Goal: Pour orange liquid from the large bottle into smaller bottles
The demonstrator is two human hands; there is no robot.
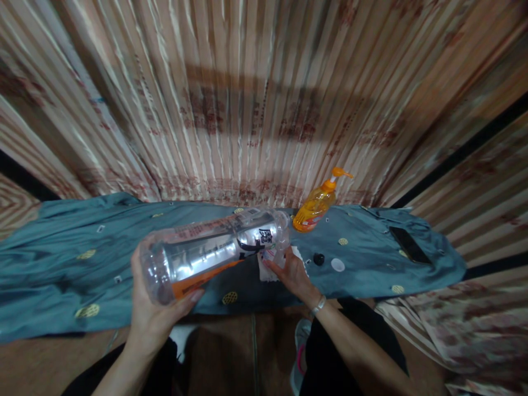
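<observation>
A large clear plastic bottle [218,247] with a silver, orange-edged label is tilted above the cloth-covered table. Its base end rests in my left hand [154,302], whose fingers and thumb wrap round it. My right hand [292,275] grips the narrower shoulder end, thumb toward the label; part of its fingers is hidden behind the bottle. Under that end lies a white packet or tissue [268,273], partly covered. To the right of my right hand are a small black cap [319,258] and a white round disc [337,265].
A pump bottle of orange liquid [314,209] stands at the back of the table. A black phone [410,245] lies at the right on the teal patterned cloth [363,258]. Pleated curtains [247,110] hang close behind and at both sides; dark poles flank the table.
</observation>
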